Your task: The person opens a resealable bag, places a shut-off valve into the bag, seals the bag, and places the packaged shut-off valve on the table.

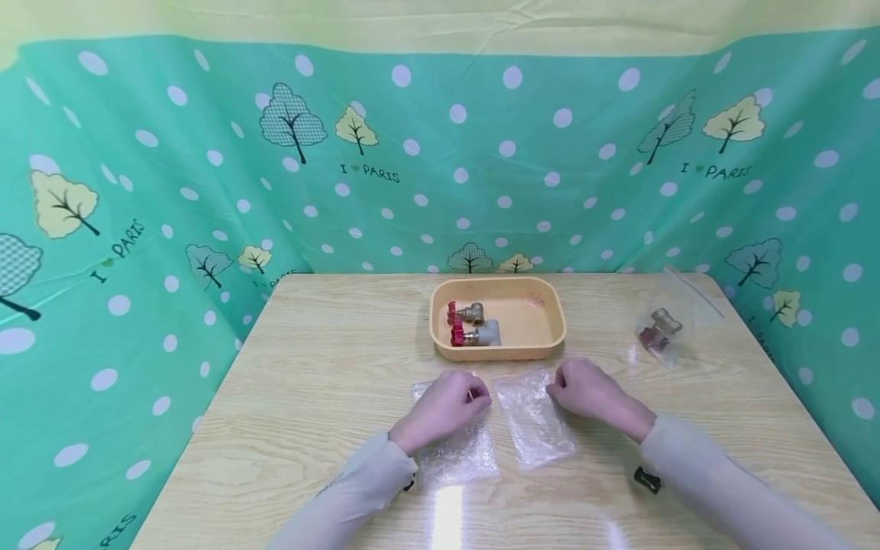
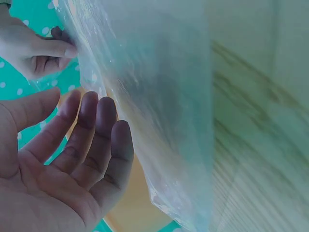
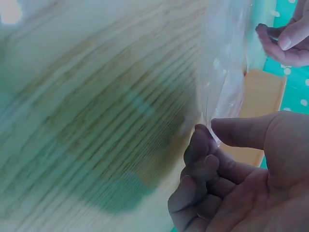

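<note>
Two clear plastic bags lie side by side on the table, a left bag and a right bag. My left hand hovers over the left bag. Seen from the left wrist, its fingers are loosely bent, the thumb stands apart from them, and nothing is held. At the right bag's upper right edge is my right hand; its thumb and forefinger pinch the thin plastic in the right wrist view. Inside both bags I make out no objects.
Beyond the hands stands a beige tray holding a brass valve and a grey valve, both with red handwheels. Another clear bag at the far right contains a red-handled valve. A patterned green curtain surrounds the table.
</note>
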{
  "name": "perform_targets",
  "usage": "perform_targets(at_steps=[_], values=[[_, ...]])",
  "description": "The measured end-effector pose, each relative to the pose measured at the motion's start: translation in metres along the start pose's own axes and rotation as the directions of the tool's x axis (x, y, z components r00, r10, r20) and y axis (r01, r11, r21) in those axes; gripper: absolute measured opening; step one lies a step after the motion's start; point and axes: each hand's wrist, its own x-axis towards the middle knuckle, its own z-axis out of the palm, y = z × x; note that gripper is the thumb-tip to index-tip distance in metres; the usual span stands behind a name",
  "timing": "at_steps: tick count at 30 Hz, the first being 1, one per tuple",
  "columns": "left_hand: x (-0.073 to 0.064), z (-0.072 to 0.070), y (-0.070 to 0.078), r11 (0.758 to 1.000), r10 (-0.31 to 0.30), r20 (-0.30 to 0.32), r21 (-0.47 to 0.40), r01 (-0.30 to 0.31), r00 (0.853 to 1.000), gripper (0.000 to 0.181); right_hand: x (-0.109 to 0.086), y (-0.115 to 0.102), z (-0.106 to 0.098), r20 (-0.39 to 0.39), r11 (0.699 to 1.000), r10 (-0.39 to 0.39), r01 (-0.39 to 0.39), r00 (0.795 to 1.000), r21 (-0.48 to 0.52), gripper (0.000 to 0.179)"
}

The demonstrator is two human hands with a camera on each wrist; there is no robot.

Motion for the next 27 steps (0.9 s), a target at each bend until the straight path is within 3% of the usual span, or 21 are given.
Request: perform_targets(at_steps=[5,12,16,18,23,27], values=[[-0.001,0.002,0.006,0.998,-0.003,0.032,0.059,0.001,0.999,0.01,-0.003,0.0,-0.003,0.011,1.0,-0.004,0.004,1.0,0.002,0.034],[-0.004,0.008,0.016,0.986,0.026,0.089,0.162,-0.04,0.996,0.021,0.002,0.003,-0.012,-0.028,0.999,-0.038,0.039,0.999,0.015,0.01],[-0.006,0.013,0.018,0.972,0.075,0.134,0.21,-0.103,0.988,0.027,0.004,0.003,-0.014,-0.016,0.995,-0.095,0.096,0.995,0.025,0.032],[-0.007,0.016,0.02,0.961,0.104,0.163,0.238,-0.141,0.981,0.03,0.005,0.003,-0.014,-0.009,0.993,-0.118,0.118,0.993,0.027,0.034],[-0.009,0.02,0.021,0.929,0.156,0.193,0.304,-0.21,0.969,0.028,0.004,0.003,-0.012,-0.006,0.992,-0.122,0.122,0.993,0.021,0.013],[-0.01,0.021,0.02,0.918,0.145,0.184,0.341,-0.202,0.972,0.027,0.002,0.005,-0.011,0.003,0.996,-0.089,0.089,0.996,-0.001,0.006]])
